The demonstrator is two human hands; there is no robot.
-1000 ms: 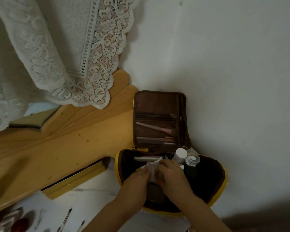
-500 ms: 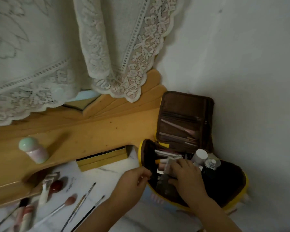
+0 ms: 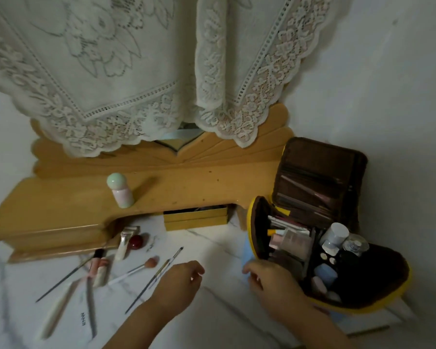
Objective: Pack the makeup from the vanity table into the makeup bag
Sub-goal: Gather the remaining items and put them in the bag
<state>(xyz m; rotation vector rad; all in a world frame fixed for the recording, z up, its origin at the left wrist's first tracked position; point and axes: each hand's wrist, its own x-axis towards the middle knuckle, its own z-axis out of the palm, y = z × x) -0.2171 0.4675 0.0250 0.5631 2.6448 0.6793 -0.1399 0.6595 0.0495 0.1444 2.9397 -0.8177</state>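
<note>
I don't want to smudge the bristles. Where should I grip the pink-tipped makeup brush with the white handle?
Pinch the pink-tipped makeup brush with the white handle mid-handle from above. It lies flat on the white marble tabletop, its bristles up-right, so that keeps your fingers off them.

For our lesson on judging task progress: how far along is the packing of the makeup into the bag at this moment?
Partly done. The makeup bag stands open and already holds bottles, tubes and palettes. In hand: nothing is gripped; the left hand hovers by the thin brushes, and the right hand is at the bag's side. Left: the brushes, the tubes, the red round item on the table, and the green-capped bottle on the shelf.
</note>
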